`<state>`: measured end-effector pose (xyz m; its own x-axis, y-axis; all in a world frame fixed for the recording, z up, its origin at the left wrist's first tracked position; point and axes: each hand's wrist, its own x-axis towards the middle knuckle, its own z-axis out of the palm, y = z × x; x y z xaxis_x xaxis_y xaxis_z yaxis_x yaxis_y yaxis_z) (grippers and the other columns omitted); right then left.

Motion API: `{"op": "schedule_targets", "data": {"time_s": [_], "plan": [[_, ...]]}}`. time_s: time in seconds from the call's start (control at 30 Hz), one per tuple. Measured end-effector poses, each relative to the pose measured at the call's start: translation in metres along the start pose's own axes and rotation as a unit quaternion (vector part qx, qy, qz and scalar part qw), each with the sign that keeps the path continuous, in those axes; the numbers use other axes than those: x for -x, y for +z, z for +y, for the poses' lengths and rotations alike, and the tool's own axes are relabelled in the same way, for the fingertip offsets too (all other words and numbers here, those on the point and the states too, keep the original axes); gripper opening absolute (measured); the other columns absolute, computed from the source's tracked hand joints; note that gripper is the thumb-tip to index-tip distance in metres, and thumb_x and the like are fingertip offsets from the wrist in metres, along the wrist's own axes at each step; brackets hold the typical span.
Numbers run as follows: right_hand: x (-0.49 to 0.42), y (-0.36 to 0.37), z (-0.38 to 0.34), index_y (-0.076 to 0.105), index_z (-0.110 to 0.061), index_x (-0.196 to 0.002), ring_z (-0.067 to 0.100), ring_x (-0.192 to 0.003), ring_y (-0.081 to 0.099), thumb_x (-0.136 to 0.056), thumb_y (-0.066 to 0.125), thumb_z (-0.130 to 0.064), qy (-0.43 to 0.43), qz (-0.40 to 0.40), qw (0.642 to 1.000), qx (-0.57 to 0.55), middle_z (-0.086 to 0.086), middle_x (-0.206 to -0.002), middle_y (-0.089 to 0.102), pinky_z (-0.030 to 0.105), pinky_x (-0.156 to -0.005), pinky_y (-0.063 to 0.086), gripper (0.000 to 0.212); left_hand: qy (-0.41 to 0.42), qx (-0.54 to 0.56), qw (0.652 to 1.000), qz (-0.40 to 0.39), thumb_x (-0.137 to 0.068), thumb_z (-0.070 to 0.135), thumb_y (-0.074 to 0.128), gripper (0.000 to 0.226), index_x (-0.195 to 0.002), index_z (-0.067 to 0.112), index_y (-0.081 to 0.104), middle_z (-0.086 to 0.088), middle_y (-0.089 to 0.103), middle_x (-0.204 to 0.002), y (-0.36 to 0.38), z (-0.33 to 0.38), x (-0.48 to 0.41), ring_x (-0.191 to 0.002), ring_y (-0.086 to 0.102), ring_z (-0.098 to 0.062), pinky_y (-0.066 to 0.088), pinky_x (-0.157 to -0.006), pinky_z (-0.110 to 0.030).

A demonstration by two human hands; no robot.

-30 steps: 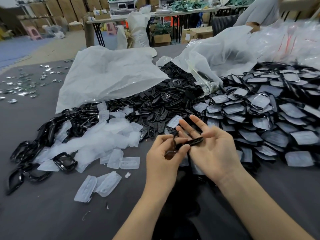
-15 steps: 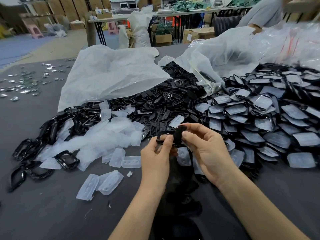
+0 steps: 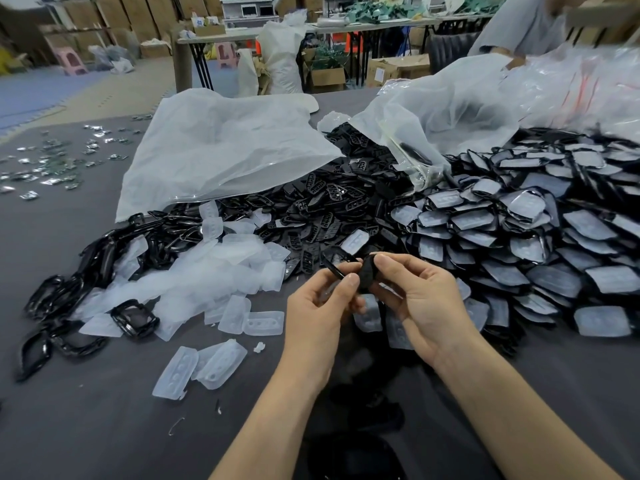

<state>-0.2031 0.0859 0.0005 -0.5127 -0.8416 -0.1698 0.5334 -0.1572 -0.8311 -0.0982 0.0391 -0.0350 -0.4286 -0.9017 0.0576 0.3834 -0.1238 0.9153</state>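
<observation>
Above the near middle of the grey table (image 3: 86,410), both hands meet. My left hand (image 3: 317,313) pinches a thin glossy black frame (image 3: 334,263) between thumb and fingers. My right hand (image 3: 420,299) grips a small black plastic shell piece (image 3: 367,271) with curled fingers, held right against the frame. Whether the two parts are joined I cannot tell.
Translucent rubber pads (image 3: 214,278) and black frames (image 3: 69,306) lie heaped at left, black button shells (image 3: 322,209) in the middle, assembled pieces (image 3: 519,244) piled at right. Plastic bags (image 3: 221,150) lie behind. Another person's sleeve (image 3: 519,26) shows at far right.
My right hand went from flat, with a black piece lying on its fingers, to curled round the shell piece. Both hands rose a little and brought shell and frame together.
</observation>
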Motion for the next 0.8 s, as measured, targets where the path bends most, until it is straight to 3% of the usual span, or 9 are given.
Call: {"op": "schedule_targets", "data": {"time_s": [0.1, 0.23, 0.33, 0.43, 0.57, 0.67, 0.8], "plan": [[-0.0019, -0.0019, 0.0018, 0.066, 0.000, -0.080, 0.016, -0.065, 0.070, -0.084, 0.061, -0.003, 0.008, 0.027, 1.000, 0.001, 0.010, -0.070, 0.071, 0.021, -0.057, 0.056, 0.007, 0.005, 0.004, 1.000, 0.017, -0.073, 0.028, 0.068, 0.018, -0.085, 0.019, 0.077, 0.003, 0.067, -0.070, 0.0003, -0.0007, -0.0006, -0.057, 0.057, -0.005, 0.051, -0.059, -0.017], [-0.0051, -0.0027, 0.0009, 0.067, -0.004, -0.079, 0.012, -0.063, 0.068, -0.086, 0.062, -0.004, -0.006, 0.046, 0.999, 0.011, 0.006, -0.069, 0.071, 0.019, -0.055, 0.054, 0.008, -0.006, 0.040, 0.998, 0.038, -0.064, 0.034, 0.074, 0.023, -0.076, 0.015, 0.073, 0.003, 0.066, -0.069, 0.0008, 0.0025, -0.0018, -0.053, 0.055, -0.006, 0.049, -0.054, -0.017], [-0.0064, -0.0047, 0.0007, 0.069, -0.010, -0.078, 0.005, -0.055, 0.058, -0.084, 0.066, -0.008, -0.036, 0.045, 0.995, 0.076, -0.002, -0.065, 0.068, 0.015, -0.047, 0.045, 0.007, -0.010, 0.065, 0.997, 0.043, -0.066, 0.034, 0.072, 0.030, -0.082, 0.011, 0.062, 0.004, 0.063, -0.067, 0.0006, 0.0043, -0.0031, -0.053, 0.053, -0.006, 0.047, -0.052, -0.018], [-0.0066, -0.0049, -0.0004, 0.068, -0.008, -0.081, 0.004, -0.048, 0.048, -0.083, 0.066, -0.004, -0.059, 0.021, 0.995, 0.078, -0.005, -0.057, 0.062, 0.014, -0.042, 0.038, 0.005, -0.018, 0.070, 0.997, 0.034, -0.071, 0.036, 0.067, 0.020, -0.076, 0.017, 0.062, 0.006, 0.062, -0.070, -0.0001, 0.0060, -0.0026, -0.056, 0.054, -0.007, 0.048, -0.054, -0.019], [-0.0029, -0.0044, -0.0033, 0.063, -0.005, -0.085, 0.009, -0.052, 0.060, -0.085, 0.061, 0.006, -0.093, -0.030, 0.993, 0.068, -0.003, -0.061, 0.065, 0.017, -0.050, 0.048, 0.011, -0.038, 0.066, 0.997, 0.014, -0.069, 0.043, 0.069, 0.020, -0.065, 0.024, 0.068, 0.004, 0.063, -0.071, -0.0019, 0.0081, -0.0026, -0.059, 0.056, -0.008, 0.049, -0.056, -0.020], [-0.0004, -0.0045, -0.0044, 0.059, -0.004, -0.086, 0.015, -0.053, 0.065, -0.086, 0.060, 0.010, -0.138, -0.036, 0.982, 0.120, 0.000, -0.062, 0.065, 0.020, -0.052, 0.052, 0.015, -0.038, 0.064, 0.997, 0.000, -0.067, 0.046, 0.071, 0.025, -0.066, 0.022, 0.066, 0.001, 0.062, -0.072, -0.0025, 0.0063, -0.0027, -0.062, 0.058, -0.010, 0.050, -0.057, -0.020], [0.0009, -0.0056, -0.0058, 0.061, -0.003, -0.081, 0.021, -0.053, 0.068, -0.086, 0.063, 0.007, -0.175, -0.033, 0.958, 0.225, 0.004, -0.062, 0.068, 0.021, -0.051, 0.053, 0.011, 0.001, 0.023, 1.000, -0.010, -0.081, 0.031, 0.073, 0.023, -0.069, 0.023, 0.056, -0.001, 0.056, -0.071, -0.0029, -0.0005, -0.0017, -0.073, 0.064, -0.018, 0.055, -0.068, -0.027]]}}
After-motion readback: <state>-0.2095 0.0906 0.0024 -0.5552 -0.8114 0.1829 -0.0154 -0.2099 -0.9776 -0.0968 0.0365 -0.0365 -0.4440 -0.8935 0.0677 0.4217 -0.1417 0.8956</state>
